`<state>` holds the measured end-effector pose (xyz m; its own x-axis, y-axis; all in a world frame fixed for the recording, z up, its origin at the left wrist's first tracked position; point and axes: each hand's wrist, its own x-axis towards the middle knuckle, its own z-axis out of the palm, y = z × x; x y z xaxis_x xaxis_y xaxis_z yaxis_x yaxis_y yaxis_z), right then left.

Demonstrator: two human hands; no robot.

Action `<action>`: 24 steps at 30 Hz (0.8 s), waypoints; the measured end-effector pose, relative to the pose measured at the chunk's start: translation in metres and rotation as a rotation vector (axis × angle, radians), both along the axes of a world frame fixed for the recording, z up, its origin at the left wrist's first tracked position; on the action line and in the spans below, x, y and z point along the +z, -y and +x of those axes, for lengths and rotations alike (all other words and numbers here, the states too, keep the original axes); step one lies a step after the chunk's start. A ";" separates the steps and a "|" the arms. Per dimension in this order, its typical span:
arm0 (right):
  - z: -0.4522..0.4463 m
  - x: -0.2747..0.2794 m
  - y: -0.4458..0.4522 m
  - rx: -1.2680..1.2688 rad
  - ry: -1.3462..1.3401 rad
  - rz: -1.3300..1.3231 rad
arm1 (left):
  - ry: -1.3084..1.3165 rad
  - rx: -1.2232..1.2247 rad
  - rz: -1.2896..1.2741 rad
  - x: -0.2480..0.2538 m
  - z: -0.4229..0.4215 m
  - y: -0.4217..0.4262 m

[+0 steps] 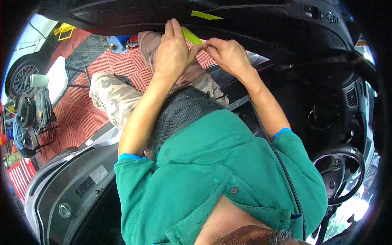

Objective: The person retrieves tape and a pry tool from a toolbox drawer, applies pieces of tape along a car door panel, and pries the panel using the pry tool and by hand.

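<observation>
Grip at the right hand [233, 59] is narrow, thumb and fingertips drawn together at the lower end of a yellow-green strip [192, 36]; whether the strip is clamped between them cannot be determined. Left hand [169, 55] is held with its back showing and its fingers extended up to the lower edge of a dark panel [130, 17]; its thumb reaches across to the right fingertips, and its hold on the strip likewise cannot be confirmed. The strip lies between the two hands, slanting down from near the panel edge. A second strip [206, 15] of similar colour is found on the panel above. Both forearms extend from a green shirt [212, 151] with blue at the sleeve edges. Camouflage trousers [116, 90] are noted below the left forearm, over red patterned flooring [73, 122]. An open vehicle door [61, 190], bearing a pale label [99, 174], stands at lower left. At the right are a steering wheel [331, 175] and an air vent [352, 97].
</observation>
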<state>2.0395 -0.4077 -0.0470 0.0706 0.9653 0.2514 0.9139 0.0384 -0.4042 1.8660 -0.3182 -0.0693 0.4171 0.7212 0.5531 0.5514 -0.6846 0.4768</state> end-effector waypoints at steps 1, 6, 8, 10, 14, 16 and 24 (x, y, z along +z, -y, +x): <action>-0.001 0.002 -0.002 0.002 0.048 -0.011 | 0.048 -0.001 0.017 0.004 0.005 0.001; -0.002 0.001 -0.002 0.007 0.090 -0.010 | -0.167 -0.241 0.222 0.013 0.002 -0.007; -0.002 0.001 0.001 0.011 0.090 0.005 | -0.233 -0.287 0.073 0.007 0.004 -0.009; 0.000 -0.001 0.002 0.027 0.094 0.022 | -0.264 -0.321 -0.045 0.006 0.006 -0.009; 0.006 -0.007 0.007 0.082 0.081 0.072 | -0.075 -0.440 -0.121 -0.007 0.011 -0.014; 0.009 -0.009 0.008 0.123 0.068 0.145 | -0.027 -0.454 -0.165 -0.007 0.013 -0.013; 0.011 -0.021 0.022 0.156 0.105 0.355 | 0.110 -0.481 -0.770 -0.022 0.022 -0.009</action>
<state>2.0503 -0.4301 -0.0676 -0.1140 0.8141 0.5694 0.9216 0.3007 -0.2455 1.8876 -0.3091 -0.0916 0.7417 0.6692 0.0456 0.2134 -0.2999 0.9298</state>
